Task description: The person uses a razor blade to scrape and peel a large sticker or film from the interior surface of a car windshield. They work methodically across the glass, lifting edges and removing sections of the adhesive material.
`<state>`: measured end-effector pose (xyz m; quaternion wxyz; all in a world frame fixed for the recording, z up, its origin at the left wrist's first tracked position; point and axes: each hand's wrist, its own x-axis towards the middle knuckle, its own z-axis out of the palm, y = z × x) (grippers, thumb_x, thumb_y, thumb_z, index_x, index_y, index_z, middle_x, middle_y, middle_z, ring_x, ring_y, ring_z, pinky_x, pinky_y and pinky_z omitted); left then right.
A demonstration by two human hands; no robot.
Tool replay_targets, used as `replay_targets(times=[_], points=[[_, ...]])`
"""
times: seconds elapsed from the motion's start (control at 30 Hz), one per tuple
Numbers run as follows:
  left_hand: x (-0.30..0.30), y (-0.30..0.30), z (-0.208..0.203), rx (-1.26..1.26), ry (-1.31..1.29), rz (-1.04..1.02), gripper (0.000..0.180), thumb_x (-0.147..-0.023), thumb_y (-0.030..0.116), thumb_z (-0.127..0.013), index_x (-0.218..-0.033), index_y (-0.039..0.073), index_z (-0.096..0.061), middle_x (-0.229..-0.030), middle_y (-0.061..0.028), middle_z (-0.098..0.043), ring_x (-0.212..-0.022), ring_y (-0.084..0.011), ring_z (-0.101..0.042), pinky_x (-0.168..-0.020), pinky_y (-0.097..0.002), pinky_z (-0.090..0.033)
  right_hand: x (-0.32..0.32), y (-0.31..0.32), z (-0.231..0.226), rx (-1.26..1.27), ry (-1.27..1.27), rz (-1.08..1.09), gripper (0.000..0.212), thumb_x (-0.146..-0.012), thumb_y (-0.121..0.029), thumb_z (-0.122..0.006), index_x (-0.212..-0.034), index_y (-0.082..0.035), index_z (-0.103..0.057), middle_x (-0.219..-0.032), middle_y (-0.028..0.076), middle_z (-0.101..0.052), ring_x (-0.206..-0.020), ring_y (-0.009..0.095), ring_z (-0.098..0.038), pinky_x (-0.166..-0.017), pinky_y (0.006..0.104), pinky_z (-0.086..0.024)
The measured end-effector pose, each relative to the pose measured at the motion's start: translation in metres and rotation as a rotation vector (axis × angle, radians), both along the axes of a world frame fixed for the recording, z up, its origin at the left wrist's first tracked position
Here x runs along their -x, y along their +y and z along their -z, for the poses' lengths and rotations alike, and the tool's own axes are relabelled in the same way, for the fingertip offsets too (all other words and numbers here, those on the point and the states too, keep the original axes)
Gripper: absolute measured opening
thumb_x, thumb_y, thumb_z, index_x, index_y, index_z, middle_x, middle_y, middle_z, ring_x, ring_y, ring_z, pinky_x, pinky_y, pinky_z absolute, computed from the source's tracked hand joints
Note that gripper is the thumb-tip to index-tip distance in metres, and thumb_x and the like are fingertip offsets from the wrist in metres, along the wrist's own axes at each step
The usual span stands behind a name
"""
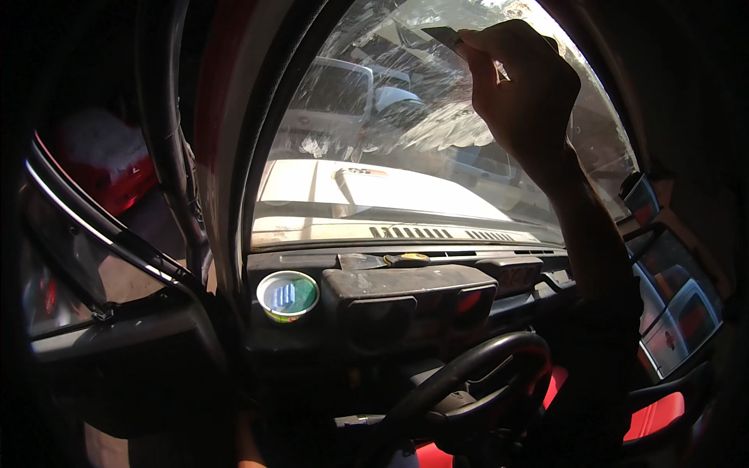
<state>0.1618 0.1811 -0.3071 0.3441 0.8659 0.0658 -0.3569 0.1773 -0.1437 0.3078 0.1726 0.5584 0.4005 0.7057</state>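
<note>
High up at the windshield [328, 144], my right hand [527, 86] pinches a thin, dark, flat piece [442, 36] with a pointed corner. The piece lies close to the smeared, streaky glass; whether it touches cannot be told. My forearm rises from the lower right, past the steering wheel [468, 374]. On the dashboard below lies a putty knife [382, 261] with a wide metal blade and a yellow and black handle. Left of it stands a round tub [288, 296] with something white and green inside. My left hand is out of sight.
A dark instrument housing [409, 282] juts up behind the steering wheel. The door frame [234, 148] and open door [117, 335] are on the left. Outside the glass are a white hood [374, 191] and parked vehicles. A side mirror [679, 312] hangs at right.
</note>
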Motion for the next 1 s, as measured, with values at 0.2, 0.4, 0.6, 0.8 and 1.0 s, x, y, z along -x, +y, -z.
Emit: replay_targets(times=[0.2, 0.4, 0.6, 0.8, 1.0], points=[[-0.004, -0.001, 0.014, -0.036, -0.033, 0.039, 0.057, -0.084, 0.042, -0.054, -0.124, 0.001, -0.048, -0.128, -0.0188, -0.047, -0.118, -0.0292, -0.046, -0.096, -0.0382, -0.036, 0.002, 0.002, -0.006, 0.014, -0.102, -0.032, 0.014, -0.07, -0.003, -0.071, -0.08, -0.009, -0.064, -0.072, 0.003, -0.062, -0.064, 0.015, -0.061, -0.061, 0.0243, -0.046], [-0.007, 0.004, 0.037, 0.006, -0.042, 0.027, 0.058, -0.083, 0.042, -0.054, -0.124, 0.001, -0.048, -0.128, -0.0192, -0.047, -0.118, -0.0295, -0.046, -0.096, -0.0382, -0.037, -0.005, 0.007, 0.0, 0.004, -0.007, -0.088, 0.011, -0.07, -0.003, -0.07, -0.078, -0.008, -0.064, -0.072, 0.004, -0.062, -0.064, 0.016, -0.061, -0.061, 0.0246, -0.048], [-0.003, 0.004, 0.034, 0.06, -0.074, 0.005, 0.059, -0.083, 0.043, -0.054, -0.124, 0.001, -0.048, -0.128, -0.0194, -0.047, -0.118, -0.0295, -0.046, -0.096, -0.0383, -0.037, -0.006, 0.01, 0.005, 0.083, -0.078, -0.022, 0.015, -0.069, -0.001, -0.07, -0.08, -0.009, -0.063, -0.073, 0.004, -0.061, -0.066, 0.016, -0.06, -0.064, 0.0254, -0.046], [0.002, 0.003, 0.014, -0.002, -0.029, -0.025, 0.06, -0.082, 0.044, -0.055, -0.123, 0.0, -0.048, -0.122, -0.0195, -0.051, -0.113, -0.0305, -0.049, -0.092, -0.0397, -0.039, -0.008, 0.008, 0.01, 0.084, 0.01, -0.024, 0.016, -0.069, -0.001, -0.07, -0.081, -0.009, -0.063, -0.073, 0.004, -0.062, -0.066, 0.016, -0.061, -0.064, 0.0253, -0.045], [0.003, 0.0, 0.009, 0.03, -0.025, -0.041, 0.062, -0.081, 0.046, -0.057, -0.12, -0.001, -0.051, -0.111, -0.0179, -0.057, -0.104, -0.0315, -0.054, -0.086, -0.0422, -0.043, -0.011, 0.011, 0.012, 0.137, -0.008, -0.062, 0.019, -0.065, 0.0, -0.068, -0.081, -0.008, -0.062, -0.075, 0.002, -0.057, -0.071, 0.017, -0.057, -0.069, 0.0302, -0.04]])
